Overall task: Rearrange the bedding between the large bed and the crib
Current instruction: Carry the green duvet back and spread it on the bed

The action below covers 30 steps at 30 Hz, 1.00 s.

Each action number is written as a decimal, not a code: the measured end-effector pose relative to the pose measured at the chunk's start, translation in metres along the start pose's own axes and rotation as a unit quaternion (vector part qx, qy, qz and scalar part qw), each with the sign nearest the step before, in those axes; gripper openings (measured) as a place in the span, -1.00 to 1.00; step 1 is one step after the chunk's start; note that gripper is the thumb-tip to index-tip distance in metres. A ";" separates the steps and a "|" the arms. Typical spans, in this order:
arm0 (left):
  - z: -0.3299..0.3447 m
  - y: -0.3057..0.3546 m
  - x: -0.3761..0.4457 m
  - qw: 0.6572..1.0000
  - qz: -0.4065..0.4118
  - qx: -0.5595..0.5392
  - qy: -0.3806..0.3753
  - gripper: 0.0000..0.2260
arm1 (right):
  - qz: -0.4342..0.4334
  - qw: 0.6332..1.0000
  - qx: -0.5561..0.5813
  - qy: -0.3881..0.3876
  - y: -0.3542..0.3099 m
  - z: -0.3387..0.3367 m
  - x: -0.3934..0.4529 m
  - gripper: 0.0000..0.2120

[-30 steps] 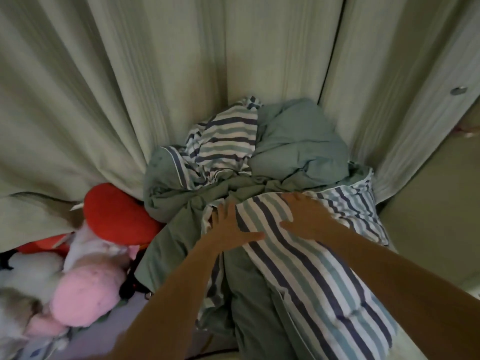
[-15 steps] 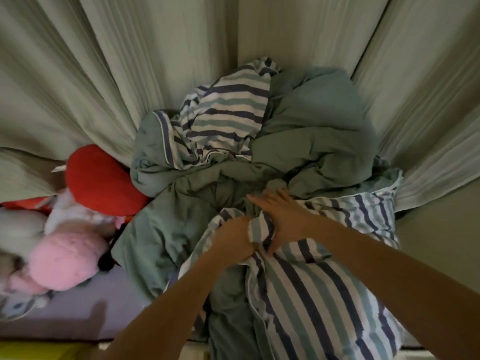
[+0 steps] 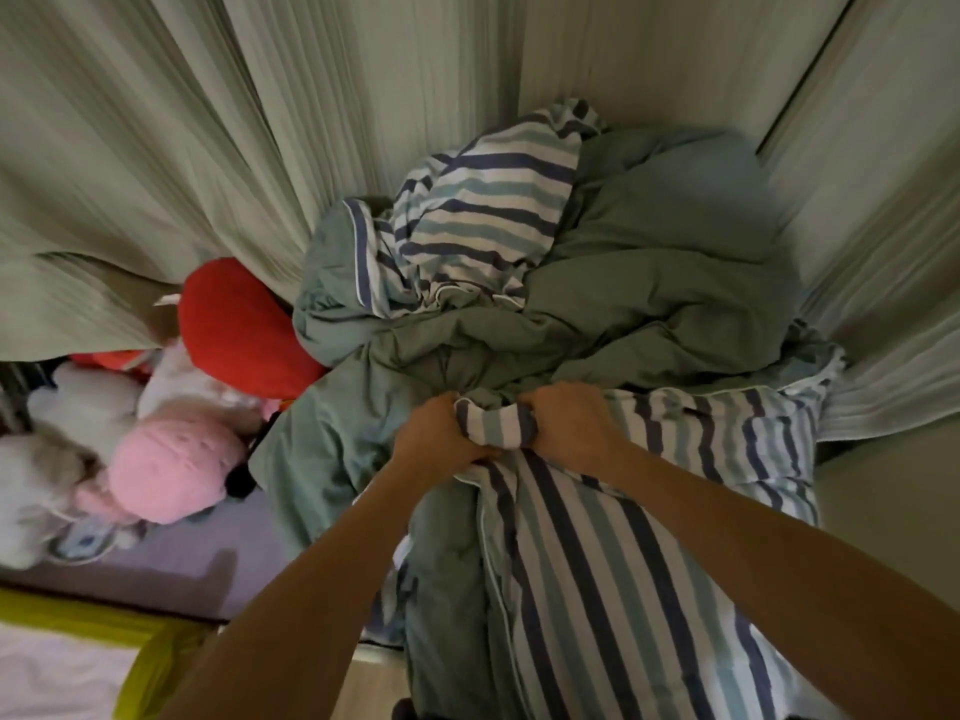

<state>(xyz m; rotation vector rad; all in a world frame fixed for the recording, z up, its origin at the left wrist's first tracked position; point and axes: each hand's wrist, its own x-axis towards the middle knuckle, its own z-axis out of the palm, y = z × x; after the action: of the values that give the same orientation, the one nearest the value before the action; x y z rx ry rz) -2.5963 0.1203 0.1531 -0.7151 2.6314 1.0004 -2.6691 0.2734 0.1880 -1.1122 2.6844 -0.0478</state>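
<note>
- Nearest: two bare forearms enter from the bottom edge and converge on one bunched fold of the striped duvet (image 3: pixel 613 579), which runs from the bottom edge up to the knuckles.
- Left hand (image 3: pixel 439 439): fingers curled tight round the striped fold, fist closed on cloth.
- Right hand (image 3: pixel 569 418): same fold, fingers wrapped over its top edge; the two fists sit just beside each other, with a short bridge of stripe between them.
- Judgement: the step in hand is gathering the duvet for a lift or drag. To do it well, gather more than this one fold, since the bulk behind looks heavy and loosely heaped. A wider spread between the fists should stop the trailing end from dragging, and the lift should clear the toys at left.
- Left foreground: a yellow-green edge (image 3: pixel 150 662) with white cloth inside; I cannot tell whether it is the crib.
- Middle left: plush toys in a pile. Count: one pink plush (image 3: pixel 171 475), one red cushion (image 3: pixel 239 324), at least one white plush (image 3: pixel 88 402); others are too blurred to separate.
- Middle: the duvet's plain green side (image 3: pixel 649 283) is heaped, with a second striped patch showing on top. Count: apparently one duvet, two faces.
- Far: pale pleated curtains (image 3: pixel 208 122) behind the heap.
</note>
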 end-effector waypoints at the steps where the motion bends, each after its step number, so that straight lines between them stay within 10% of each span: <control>1: 0.000 0.003 0.002 0.999 0.021 -0.013 0.030 -0.50 | 0.000 1.000 0.015 0.021 0.001 -0.007 -0.001 -0.80; 4: -0.024 0.028 0.022 0.992 0.084 0.034 0.089 -0.75 | 0.026 0.994 0.031 0.106 0.006 -0.032 0.013 -0.76; 9: -0.088 0.047 0.088 0.968 0.161 0.124 0.144 -0.62 | 0.085 0.984 0.033 0.154 0.014 -0.053 0.100 -0.70; 13: -0.093 0.033 0.143 0.975 0.113 0.157 0.111 -0.05 | 0.099 0.993 -0.042 0.049 0.042 -0.046 0.158 0.18; 17: -0.067 0.014 0.178 0.965 0.113 0.232 0.054 0.28 | 0.110 0.989 -0.088 -0.054 0.052 -0.014 0.183 0.40; 23: -0.026 -0.016 0.202 0.971 0.086 0.211 -0.076 0.20 | 0.119 0.978 -0.135 -0.108 0.043 0.030 0.187 0.14; 30: 0.004 -0.029 0.190 0.968 0.156 0.193 0.036 -0.37 | 0.070 0.984 -0.111 0.122 0.038 0.076 0.174 -0.50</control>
<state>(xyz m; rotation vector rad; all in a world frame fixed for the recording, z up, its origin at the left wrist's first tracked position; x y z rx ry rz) -2.7432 0.0358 0.0616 -0.2566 2.9362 0.5003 -2.7976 0.1829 0.0738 -1.0308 3.0420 0.1522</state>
